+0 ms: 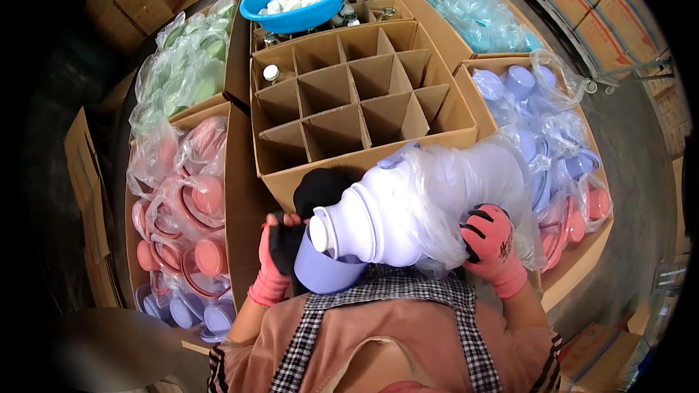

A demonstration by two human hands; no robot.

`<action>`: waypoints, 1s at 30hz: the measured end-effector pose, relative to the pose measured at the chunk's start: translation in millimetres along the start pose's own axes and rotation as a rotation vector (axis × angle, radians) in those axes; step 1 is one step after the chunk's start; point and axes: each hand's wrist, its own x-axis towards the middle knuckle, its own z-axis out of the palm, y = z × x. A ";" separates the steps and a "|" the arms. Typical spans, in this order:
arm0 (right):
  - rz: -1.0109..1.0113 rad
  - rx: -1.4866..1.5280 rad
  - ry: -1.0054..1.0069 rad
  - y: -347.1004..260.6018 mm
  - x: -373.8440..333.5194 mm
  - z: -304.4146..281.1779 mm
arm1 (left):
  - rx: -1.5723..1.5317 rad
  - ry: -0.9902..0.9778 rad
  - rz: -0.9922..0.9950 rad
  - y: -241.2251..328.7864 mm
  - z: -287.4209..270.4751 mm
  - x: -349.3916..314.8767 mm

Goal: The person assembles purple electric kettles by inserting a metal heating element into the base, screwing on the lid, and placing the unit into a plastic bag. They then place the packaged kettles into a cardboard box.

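Observation:
Across my lap lies a pale lavender vacuum flask (364, 220), tilted with its neck toward my left. A white stopper (320, 236) shows at its mouth. Clear plastic wrap (444, 211) covers its wider end. My left hand (282, 244), in a pink and black glove with bare fingertips, is closed at the rim of a purple cup-shaped lid (328, 271) just under the stopper. With fingers curled, my right hand (495, 241) grips the wrapped flask near its base; its glove is pink with black fingers.
Ahead stands a divided cardboard box (368, 151) with one white-capped bottle (271, 73). A blue basin (291, 22) of white stoppers rests on a box of bottles behind. Boxes of bagged green (193, 73), pink (207, 193), purple (520, 84) and turquoise (473, 11) parts flank it.

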 end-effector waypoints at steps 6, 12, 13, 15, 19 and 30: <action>-0.083 -0.005 -0.045 2.9 7.6 0.0 | 0.325 -0.313 -0.215 5.3 -1.3 -58.2; -0.059 -0.021 0.005 -5.4 8.1 10.6 | 0.438 0.055 -0.107 -9.8 6.1 -48.5; -0.034 -0.025 0.026 -6.0 7.2 11.8 | 0.364 0.110 -0.150 -10.0 -2.1 -49.3; 0.043 -0.007 0.081 -3.5 4.0 11.9 | 0.233 0.156 -0.163 -4.6 -11.7 -48.5; 0.120 -0.003 0.143 1.6 -3.0 10.0 | 0.062 0.081 -0.155 10.0 27.4 -31.5; 0.327 0.259 0.601 17.4 11.7 2.7 | 1.068 -0.499 0.583 51.7 175.5 27.9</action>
